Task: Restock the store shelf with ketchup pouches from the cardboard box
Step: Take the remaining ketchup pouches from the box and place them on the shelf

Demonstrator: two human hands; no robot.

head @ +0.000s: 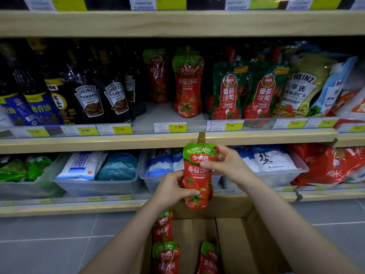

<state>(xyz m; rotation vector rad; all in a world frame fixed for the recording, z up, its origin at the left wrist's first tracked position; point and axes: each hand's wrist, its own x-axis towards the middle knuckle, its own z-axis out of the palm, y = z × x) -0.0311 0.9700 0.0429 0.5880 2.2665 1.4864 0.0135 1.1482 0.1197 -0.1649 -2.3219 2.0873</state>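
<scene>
Both hands hold one red and green ketchup pouch [198, 175] upright in front of the shelf edge, its brown cap at the top. My left hand [173, 189] grips its lower left side. My right hand [227, 164] pinches its upper right part. Two matching pouches [187, 86] stand on the middle shelf [167, 140] above the 7.90 price tag [170, 127], one behind the other. The open cardboard box [233, 240] sits on the floor below my arms with several more pouches [166, 256] inside.
Dark green ketchup pouches [227, 91] stand right of the gap, black Heinz sauce pouches [90, 97] left of it. Clear bins [98, 184] with salt bags fill the lower shelf. Grey tiled floor [49, 240] lies left and right of the box.
</scene>
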